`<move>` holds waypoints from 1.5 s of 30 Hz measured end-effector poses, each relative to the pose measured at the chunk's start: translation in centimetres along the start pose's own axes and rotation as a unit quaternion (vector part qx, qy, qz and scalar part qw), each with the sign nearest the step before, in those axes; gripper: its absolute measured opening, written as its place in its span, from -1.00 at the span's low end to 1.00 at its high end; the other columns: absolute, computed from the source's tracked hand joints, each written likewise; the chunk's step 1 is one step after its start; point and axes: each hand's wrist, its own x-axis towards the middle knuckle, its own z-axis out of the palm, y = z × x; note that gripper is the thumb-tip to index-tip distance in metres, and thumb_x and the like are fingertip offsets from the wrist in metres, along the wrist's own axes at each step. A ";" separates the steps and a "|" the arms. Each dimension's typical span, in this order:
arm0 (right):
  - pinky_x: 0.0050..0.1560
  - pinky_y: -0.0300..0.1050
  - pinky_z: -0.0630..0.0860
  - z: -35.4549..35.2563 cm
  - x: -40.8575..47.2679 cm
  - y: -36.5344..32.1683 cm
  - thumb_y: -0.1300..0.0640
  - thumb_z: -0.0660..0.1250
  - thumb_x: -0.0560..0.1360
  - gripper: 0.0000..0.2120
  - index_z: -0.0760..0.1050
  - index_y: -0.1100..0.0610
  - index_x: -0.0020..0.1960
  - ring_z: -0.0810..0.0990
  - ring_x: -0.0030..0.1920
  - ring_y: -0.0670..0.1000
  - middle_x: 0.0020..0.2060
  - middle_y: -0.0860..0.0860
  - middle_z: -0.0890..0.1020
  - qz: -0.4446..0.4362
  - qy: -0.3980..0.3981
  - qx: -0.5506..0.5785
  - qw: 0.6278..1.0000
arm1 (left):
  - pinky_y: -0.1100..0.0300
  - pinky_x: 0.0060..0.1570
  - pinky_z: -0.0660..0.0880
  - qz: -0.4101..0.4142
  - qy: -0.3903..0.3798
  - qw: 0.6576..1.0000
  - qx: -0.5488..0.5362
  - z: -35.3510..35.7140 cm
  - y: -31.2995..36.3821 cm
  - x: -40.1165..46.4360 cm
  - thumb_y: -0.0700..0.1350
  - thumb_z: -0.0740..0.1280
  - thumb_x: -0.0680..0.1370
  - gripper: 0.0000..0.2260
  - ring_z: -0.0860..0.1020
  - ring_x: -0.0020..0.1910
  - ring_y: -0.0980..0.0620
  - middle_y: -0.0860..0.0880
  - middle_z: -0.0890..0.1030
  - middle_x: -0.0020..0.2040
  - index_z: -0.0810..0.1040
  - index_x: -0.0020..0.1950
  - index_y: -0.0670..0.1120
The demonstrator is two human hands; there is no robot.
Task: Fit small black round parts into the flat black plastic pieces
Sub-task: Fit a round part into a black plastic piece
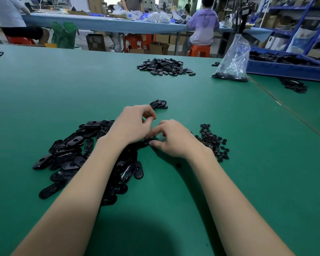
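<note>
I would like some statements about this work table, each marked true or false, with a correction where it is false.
1. The heap of flat black oblong plastic pieces lies under and beside the left forearm. True.
2. The pile of small black round parts lies to the left of the left hand. False: it lies on the right, beside the right hand.
3. The clear plastic bag stands on the green table, with black parts in its bottom. True.
4. The blue plastic crate holds white parts. False: its contents are black.
5. Both hands rest far apart. False: they meet near the middle, fingers curled over a black piece.
</note>
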 end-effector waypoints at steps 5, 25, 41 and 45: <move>-0.01 -0.10 0.46 -0.4 -0.2 1.2 -0.01 0.35 0.59 -0.87 0.67 -0.11 0.05 0.47 -0.06 -0.05 -0.15 -0.21 0.55 0.017 0.046 0.007 0.999 | 0.05 -0.01 0.59 0.012 -0.013 1.000 -0.003 0.2 0.2 -0.2 -0.13 0.33 0.55 -0.88 0.62 -0.16 0.13 0.26 0.60 -0.19 0.63 -0.06 0.08; -0.08 -0.24 0.54 -4.2 -1.9 3.5 0.19 0.45 0.52 -0.85 0.64 -0.05 -0.01 0.62 -0.14 0.01 -0.13 -0.11 0.74 0.095 0.116 0.243 0.958 | 0.54 -0.32 0.36 -0.021 -0.065 0.991 -0.115 0.7 3.3 -1.3 -0.08 0.49 0.49 -0.94 0.56 -0.34 0.27 0.11 0.70 -0.17 0.66 -0.08 0.06; 0.20 -0.02 0.50 -4.5 -2.7 4.5 0.06 0.38 0.50 -0.84 0.68 -0.14 0.01 0.59 0.13 0.02 -0.06 -0.14 0.69 0.288 0.066 -0.030 0.955 | 0.45 -0.25 0.50 -0.082 -0.014 0.984 -0.160 1.1 3.6 -1.5 -0.23 0.39 0.53 -0.77 0.70 -0.27 0.04 -0.03 0.70 -0.07 0.70 0.01 0.09; 0.21 -0.04 0.49 -4.1 -2.5 4.3 0.07 0.38 0.53 -0.87 0.67 -0.10 0.02 0.58 0.20 0.08 0.06 -0.04 0.70 0.296 0.069 -0.056 0.951 | 0.28 -0.05 0.56 -0.101 0.015 0.977 -0.185 1.0 3.2 -1.4 -0.13 0.44 0.50 -0.86 0.66 -0.24 0.16 0.06 0.72 -0.22 0.71 -0.04 0.11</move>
